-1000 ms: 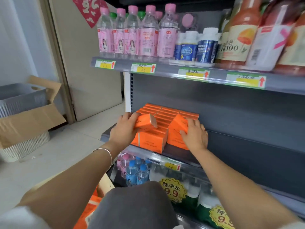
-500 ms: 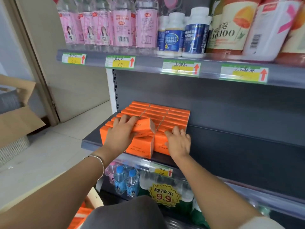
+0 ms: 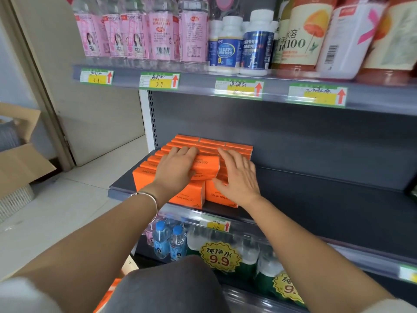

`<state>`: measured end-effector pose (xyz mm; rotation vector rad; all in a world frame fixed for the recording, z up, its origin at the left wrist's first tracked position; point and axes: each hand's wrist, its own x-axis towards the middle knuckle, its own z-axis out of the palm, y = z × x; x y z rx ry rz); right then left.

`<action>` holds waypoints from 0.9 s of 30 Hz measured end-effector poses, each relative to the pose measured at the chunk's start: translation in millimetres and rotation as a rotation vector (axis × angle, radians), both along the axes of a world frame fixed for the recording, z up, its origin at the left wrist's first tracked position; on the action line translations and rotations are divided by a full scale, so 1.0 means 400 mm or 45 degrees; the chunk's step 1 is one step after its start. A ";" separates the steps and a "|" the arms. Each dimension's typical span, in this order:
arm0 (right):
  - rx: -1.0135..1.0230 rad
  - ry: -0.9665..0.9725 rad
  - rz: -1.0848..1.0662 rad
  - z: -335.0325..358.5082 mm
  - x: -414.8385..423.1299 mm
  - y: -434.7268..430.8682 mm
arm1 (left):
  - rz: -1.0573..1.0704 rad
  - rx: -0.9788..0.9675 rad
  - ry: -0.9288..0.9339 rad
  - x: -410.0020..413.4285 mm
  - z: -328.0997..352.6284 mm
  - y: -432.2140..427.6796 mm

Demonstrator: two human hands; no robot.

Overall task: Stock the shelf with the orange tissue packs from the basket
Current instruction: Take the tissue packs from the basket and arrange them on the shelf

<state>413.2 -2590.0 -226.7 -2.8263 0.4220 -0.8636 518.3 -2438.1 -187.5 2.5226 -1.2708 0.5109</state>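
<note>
1. The dark grey shelf (image 3: 316, 206) runs across the view, bare to the right
2. The orange tissue packs (image 3: 187, 198) stand in tight rows at the shelf's left end, from the front lip to the back panel
3. The left hand (image 3: 178, 170) lies over one loose pack and grips its left end, fingers reaching across its top
4. The right hand (image 3: 239, 177) rests open on the rows, fingers straight, just beside that pack's right end
5. The loose pack (image 3: 208, 164) lies flat on top of the rows
6. A thin bracelet (image 3: 151, 197) circles the left wrist
</note>
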 end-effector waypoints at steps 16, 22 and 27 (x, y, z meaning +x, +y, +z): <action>0.190 0.152 -0.168 -0.099 -0.175 -0.004 | 0.065 0.255 0.329 -0.049 -0.084 0.015; 0.158 0.237 -0.206 -0.129 -0.092 0.012 | -0.029 0.417 0.325 -0.034 -0.135 -0.003; -0.113 0.205 -0.377 -0.152 -0.047 -0.002 | -0.039 0.444 0.328 -0.020 -0.156 -0.016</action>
